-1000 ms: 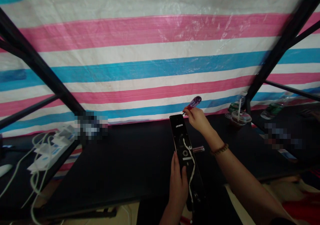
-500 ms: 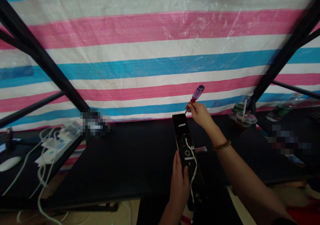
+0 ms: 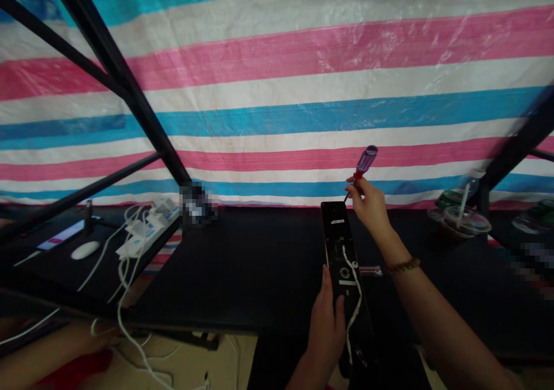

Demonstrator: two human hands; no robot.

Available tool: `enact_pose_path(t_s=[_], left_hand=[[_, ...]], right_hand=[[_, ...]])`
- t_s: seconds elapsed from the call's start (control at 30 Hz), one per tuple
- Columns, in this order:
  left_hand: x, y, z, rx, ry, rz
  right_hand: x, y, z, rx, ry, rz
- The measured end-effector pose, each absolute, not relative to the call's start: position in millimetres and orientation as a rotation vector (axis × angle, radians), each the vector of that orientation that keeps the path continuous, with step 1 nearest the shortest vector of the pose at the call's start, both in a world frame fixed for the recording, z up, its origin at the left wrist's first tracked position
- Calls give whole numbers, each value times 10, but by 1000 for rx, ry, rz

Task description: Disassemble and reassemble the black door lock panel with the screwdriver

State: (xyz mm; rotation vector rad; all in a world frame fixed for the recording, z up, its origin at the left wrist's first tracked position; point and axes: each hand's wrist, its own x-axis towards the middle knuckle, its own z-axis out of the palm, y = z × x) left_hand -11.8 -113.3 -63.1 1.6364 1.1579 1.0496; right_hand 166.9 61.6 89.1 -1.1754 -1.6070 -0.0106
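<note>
A long black panel (image 3: 336, 228), which looks like the back of a door lock, leans up from my lap over the table's front edge. A white cable (image 3: 359, 297) runs down its face past a round fitting and pale labels. My left hand (image 3: 328, 315) is closed around the panel's lower left side, thumb on its face. My right hand (image 3: 369, 202) pinches a screwdriver (image 3: 366, 159) with a clear purple handle and red collar. The screwdriver slants, handle up, with its tip at the panel's top right corner; whether it touches a screw I cannot tell.
A clear pinkish rod-like item (image 3: 371, 271) lies right of the panel on the black table (image 3: 259, 269). At right stand a lidded cup (image 3: 465, 222) and a bottle (image 3: 471, 182). Leftward are a corded power strip (image 3: 145, 234), mouse (image 3: 85, 250), phone (image 3: 63, 234) and another person's arm (image 3: 56, 349).
The view has swung left, so everything sits further right, and the phone and another person's arm now show. My hands keep nearly the same place on the panel and screwdriver.
</note>
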Motion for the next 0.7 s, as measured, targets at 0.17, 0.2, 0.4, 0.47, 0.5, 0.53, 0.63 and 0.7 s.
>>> enact_pose_path(t_s=[0.17,0.2,0.4,0.47,0.5,0.53,0.63,0.7], left_hand=[[-129,-1138,-671,1630,1153,1076],[-128,-1139,-676,1629,1152,1072],[-126,-1146,-670,1604,1149,1078],[-126,-1148,-669,1612,1144,1089],[-126,-1149,-670,1617,1141,1090],[-126,-1149,-672,1621,1140,1086],[-125,-1145,-676,1632,1146,1060],[-124,-1141,-674,1636,1151,1055]], right_hand=[[1642,593,860,-1178,-1659,-9],[1640,591,858,-1186,-1641,-17],[1616,598,862,-1164,-1534,-121],[1617,596,844,-1125,-1498,-126],[1624,593,830,-1117,-1468,-116],[1634,589,816,-1118,-1440,-105],[1672,572,794,-1142,-1440,-81],[1688,562,805,-1146,-1509,-50]])
